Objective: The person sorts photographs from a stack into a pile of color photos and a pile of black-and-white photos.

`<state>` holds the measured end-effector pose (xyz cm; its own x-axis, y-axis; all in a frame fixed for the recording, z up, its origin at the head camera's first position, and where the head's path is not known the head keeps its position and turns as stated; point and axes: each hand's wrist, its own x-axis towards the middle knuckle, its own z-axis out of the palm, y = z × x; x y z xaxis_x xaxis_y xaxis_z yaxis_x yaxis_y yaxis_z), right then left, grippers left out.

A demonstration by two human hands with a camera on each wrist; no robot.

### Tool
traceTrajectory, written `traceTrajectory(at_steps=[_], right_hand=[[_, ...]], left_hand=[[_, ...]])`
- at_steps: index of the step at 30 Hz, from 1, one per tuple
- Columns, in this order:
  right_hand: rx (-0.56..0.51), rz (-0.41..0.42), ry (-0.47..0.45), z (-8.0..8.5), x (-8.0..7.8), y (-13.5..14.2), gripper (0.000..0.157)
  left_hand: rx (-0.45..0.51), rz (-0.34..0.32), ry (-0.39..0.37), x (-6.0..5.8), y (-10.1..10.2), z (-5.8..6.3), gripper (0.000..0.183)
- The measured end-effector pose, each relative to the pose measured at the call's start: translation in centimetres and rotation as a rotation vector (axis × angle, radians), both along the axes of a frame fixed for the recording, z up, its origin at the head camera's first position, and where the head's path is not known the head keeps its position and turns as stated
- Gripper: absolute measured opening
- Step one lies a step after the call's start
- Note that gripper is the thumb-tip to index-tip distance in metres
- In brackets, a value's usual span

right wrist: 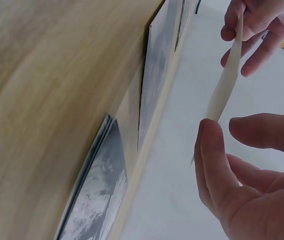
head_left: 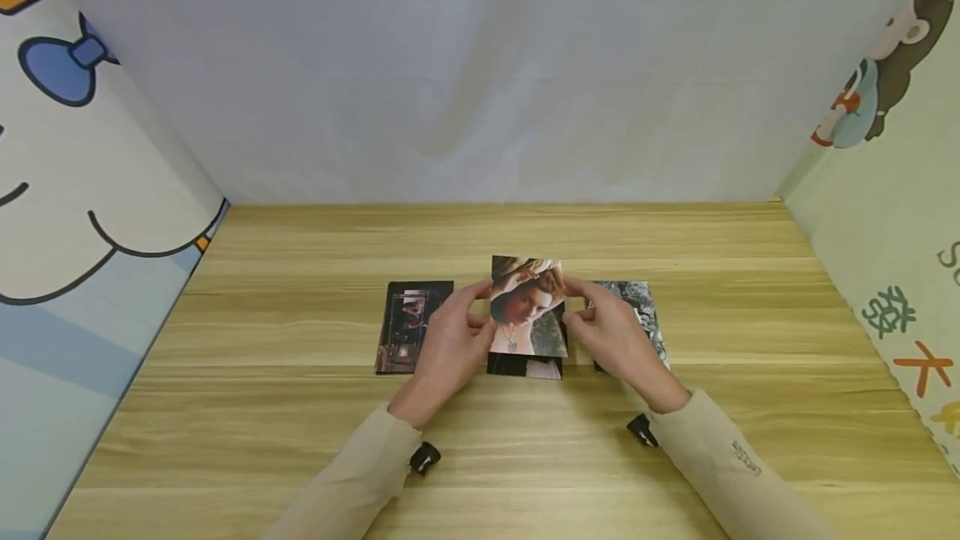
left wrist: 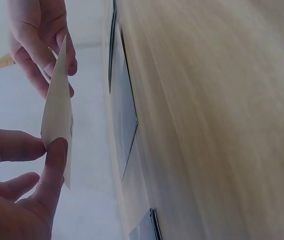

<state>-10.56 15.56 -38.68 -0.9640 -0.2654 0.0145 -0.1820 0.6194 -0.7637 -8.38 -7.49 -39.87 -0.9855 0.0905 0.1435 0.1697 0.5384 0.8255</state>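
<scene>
Between both hands, a photo card (head_left: 527,307) with a portrait of a person is held tilted above the table, picture side towards the head camera. At its left edge my left hand (head_left: 455,336) pinches it between thumb and finger. My right hand (head_left: 615,333) has its fingers at the right edge, with a small gap beside the card in the right wrist view. Just below lies a dark card (head_left: 525,367), partly covered. A dark photo stack (head_left: 405,332) is beside the left hand. A black-and-white photo stack (right wrist: 99,187) lies by the right hand, which partly hides it.
Underneath is a wood-grain table (head_left: 300,440). A pale cloth wall (head_left: 487,73) rises behind it, with printed cartoon panels at left and right. Small black clips (head_left: 425,458) sit near the wrists.
</scene>
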Motion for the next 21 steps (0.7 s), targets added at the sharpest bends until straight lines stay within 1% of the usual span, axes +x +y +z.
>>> traceTrajectory(at_steps=[4, 12, 16, 21], right_hand=[[-0.022, -0.013, 0.005, 0.1, 0.2, 0.0, 0.054], [-0.036, -0.040, 0.037, 0.1, 0.4, 0.0, 0.052], [-0.060, -0.046, 0.034, 0.2, 0.5, 0.1, 0.054], [-0.104, -0.054, 0.002, 0.3, 0.6, 0.1, 0.056]], left_hand=[[0.051, 0.004, 0.001, 0.2, -0.2, 0.1, 0.056], [0.099, 0.011, 0.005, 0.7, -0.6, 0.2, 0.056], [0.131, 0.020, -0.017, 0.9, -0.7, 0.2, 0.057], [0.140, 0.036, -0.055, 1.1, -0.7, 0.3, 0.059]])
